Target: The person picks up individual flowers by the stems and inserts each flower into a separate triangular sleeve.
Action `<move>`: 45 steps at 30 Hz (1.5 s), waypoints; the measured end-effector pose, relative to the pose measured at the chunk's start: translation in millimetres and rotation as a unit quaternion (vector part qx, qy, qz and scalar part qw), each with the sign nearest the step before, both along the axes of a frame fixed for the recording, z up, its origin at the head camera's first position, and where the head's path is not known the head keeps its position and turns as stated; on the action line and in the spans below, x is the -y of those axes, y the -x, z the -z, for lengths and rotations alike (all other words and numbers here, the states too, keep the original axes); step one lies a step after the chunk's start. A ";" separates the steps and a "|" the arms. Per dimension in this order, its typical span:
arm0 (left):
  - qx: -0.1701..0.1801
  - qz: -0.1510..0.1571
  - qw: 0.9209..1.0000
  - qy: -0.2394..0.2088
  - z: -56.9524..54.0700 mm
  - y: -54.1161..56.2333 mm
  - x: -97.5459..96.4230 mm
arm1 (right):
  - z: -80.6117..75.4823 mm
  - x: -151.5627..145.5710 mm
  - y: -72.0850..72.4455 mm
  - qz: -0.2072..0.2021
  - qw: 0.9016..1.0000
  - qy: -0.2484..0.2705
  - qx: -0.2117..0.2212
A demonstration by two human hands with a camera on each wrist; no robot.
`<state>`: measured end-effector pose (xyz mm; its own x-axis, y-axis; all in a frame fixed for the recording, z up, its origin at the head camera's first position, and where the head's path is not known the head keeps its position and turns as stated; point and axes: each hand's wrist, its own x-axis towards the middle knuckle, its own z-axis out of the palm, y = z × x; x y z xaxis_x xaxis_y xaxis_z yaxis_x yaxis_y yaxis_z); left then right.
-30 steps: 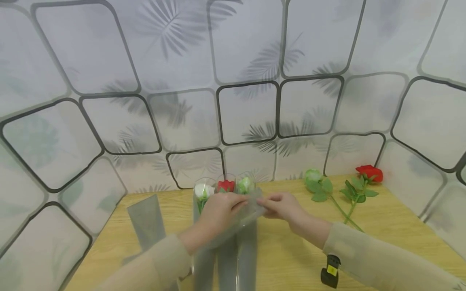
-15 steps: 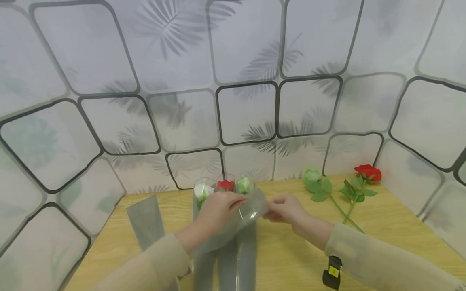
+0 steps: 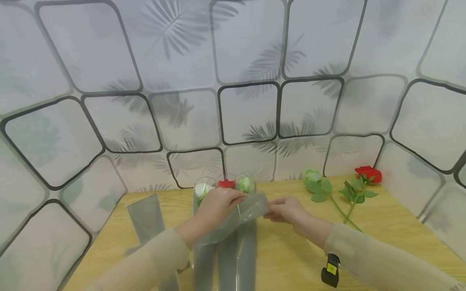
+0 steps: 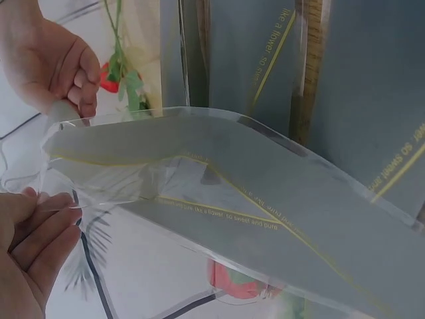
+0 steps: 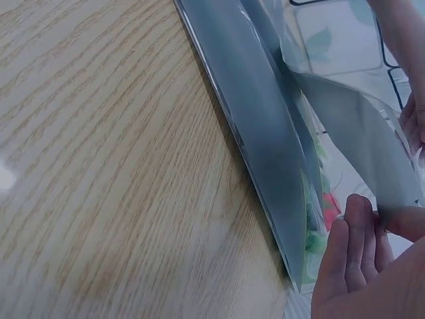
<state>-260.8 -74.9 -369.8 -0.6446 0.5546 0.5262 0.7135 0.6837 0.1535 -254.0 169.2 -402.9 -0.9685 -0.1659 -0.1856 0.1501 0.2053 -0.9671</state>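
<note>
Both hands hold a grey, see-through flower sleeve (image 4: 265, 166) printed with gold lettering, above the wrapped flowers. My left hand (image 3: 218, 204) pinches one edge of its open end; in the left wrist view its thumb and fingers meet at the clear rim. Opposite, my right hand (image 3: 289, 210) pinches the other edge between thumb and fingers. Below lie three sleeved flowers side by side: a white rose (image 3: 202, 190), a red rose (image 3: 226, 184) and a greenish-white rose (image 3: 246, 184). The held sleeve and left hand partly cover them.
Another grey sleeve (image 3: 146, 218) lies at the table's left, partly under the left forearm. Two unwrapped stems, a greenish-white rose (image 3: 313, 176) and a red rose (image 3: 369, 173), lie crossed at the right. A patterned curtain (image 3: 247, 113) closes off the back of the wooden table (image 3: 291, 258).
My right hand has moved slightly right, and the end of the held sleeve between the hands has spread and lifted. The left hand has stayed nearly in place.
</note>
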 end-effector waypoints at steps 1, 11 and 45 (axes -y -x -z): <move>-0.001 0.000 1.000 0.001 -0.1 0.2 0.1 | -0.3 0.1 0.2 -0.002 1.000 0.000 -0.001; -0.016 0.001 1.000 0.020 2.6 0.7 -1.3 | -1.2 -8.8 1.3 -0.041 0.999 -0.013 -0.008; -0.033 -0.001 0.999 0.039 15.3 -7.2 1.3 | -2.6 -197.6 33.6 0.068 0.967 -0.242 -0.050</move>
